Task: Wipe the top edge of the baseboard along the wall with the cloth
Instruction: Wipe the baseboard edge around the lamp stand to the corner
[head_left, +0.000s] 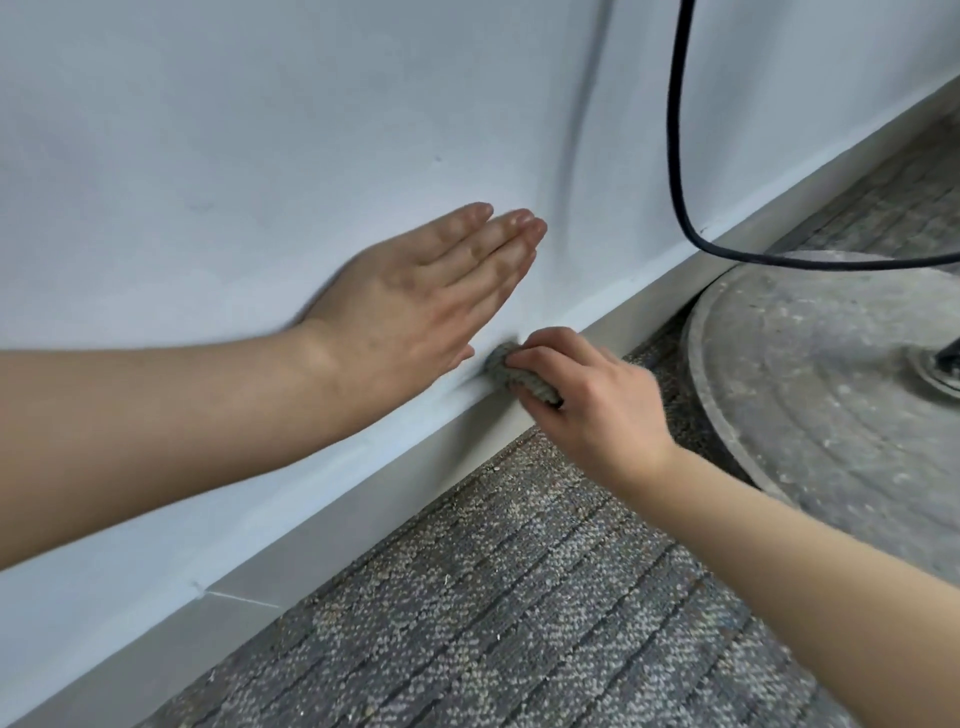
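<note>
Down at floor level, a right hand (587, 400) grips a bunched grey cloth (519, 376) against the baseboard (395, 478) top edge, while the left hand (415, 301) lies flat, fingers extended, on the wall (260, 130)

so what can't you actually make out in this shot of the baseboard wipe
Head view, the only one:
- Most of the cloth: covered by the right hand, so its size and how the grip holds it are unclear.
- Baseboard top edge under the cloth: hidden, so dust there is unknown.
- Black cable: both ends cut off by the frame.
- Round dusty base: cut off at the right edge.
- Left hand palm: faces the wall, unseen.
</note>
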